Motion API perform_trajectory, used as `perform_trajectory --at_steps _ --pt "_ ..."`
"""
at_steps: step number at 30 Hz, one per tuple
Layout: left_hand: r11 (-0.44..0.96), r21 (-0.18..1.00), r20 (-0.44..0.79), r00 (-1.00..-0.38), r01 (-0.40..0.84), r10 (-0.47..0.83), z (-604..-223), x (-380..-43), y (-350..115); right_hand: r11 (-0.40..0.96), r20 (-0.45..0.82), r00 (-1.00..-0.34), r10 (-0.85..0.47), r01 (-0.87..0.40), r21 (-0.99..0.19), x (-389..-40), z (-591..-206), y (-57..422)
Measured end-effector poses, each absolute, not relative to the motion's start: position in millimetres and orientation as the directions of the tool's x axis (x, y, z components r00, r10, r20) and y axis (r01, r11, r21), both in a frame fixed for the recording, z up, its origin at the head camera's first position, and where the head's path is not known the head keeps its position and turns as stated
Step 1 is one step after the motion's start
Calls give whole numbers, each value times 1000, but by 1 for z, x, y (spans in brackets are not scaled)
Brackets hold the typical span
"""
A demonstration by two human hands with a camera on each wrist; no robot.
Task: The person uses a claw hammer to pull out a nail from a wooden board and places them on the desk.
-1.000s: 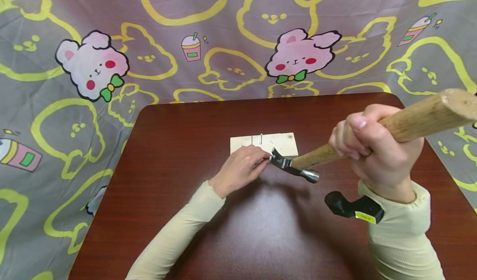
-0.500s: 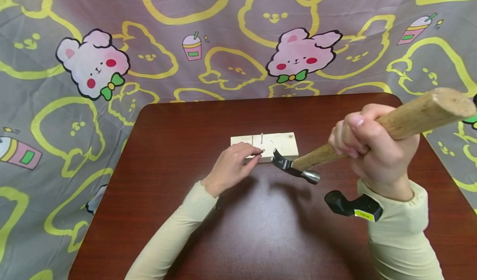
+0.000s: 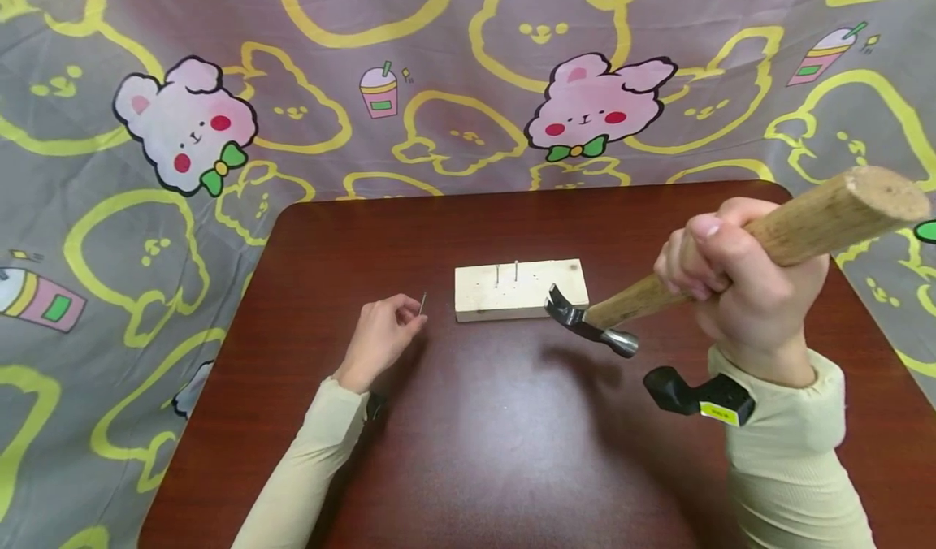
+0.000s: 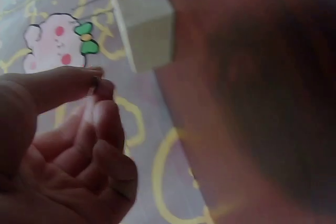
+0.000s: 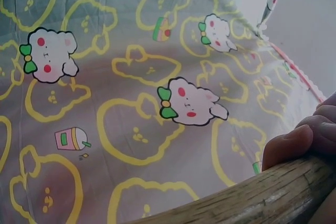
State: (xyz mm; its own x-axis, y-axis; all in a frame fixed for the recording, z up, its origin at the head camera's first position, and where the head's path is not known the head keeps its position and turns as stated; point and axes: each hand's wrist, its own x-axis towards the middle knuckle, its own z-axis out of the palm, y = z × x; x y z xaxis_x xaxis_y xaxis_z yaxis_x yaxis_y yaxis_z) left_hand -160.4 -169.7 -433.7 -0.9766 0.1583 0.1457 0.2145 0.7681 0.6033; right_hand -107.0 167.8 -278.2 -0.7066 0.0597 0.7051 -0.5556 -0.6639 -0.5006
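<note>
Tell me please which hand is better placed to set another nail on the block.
Probably the left hand: it pinches a nail near the block, while the right hand grips the hammer.

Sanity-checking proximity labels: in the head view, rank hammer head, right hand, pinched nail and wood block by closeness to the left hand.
1. Pinched nail: held in the left hand.
2. Wood block: to its right, apart.
3. Hammer head: farther right, overlapping the block's right end in view.
4. Right hand: far right.
</note>
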Motion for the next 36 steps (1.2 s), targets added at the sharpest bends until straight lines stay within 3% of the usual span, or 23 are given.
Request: perform_trajectory --at_steps 16,36 --pt "874 485 -57 -998 7 39 -459 -168 -184 -657 683 -727 68 -548 -518 -110 -283 171" --pt "873 487 -115 -993 -41 18 -460 -167 -185 -663 691 -720 69 -551 -507 -111 -286 172"
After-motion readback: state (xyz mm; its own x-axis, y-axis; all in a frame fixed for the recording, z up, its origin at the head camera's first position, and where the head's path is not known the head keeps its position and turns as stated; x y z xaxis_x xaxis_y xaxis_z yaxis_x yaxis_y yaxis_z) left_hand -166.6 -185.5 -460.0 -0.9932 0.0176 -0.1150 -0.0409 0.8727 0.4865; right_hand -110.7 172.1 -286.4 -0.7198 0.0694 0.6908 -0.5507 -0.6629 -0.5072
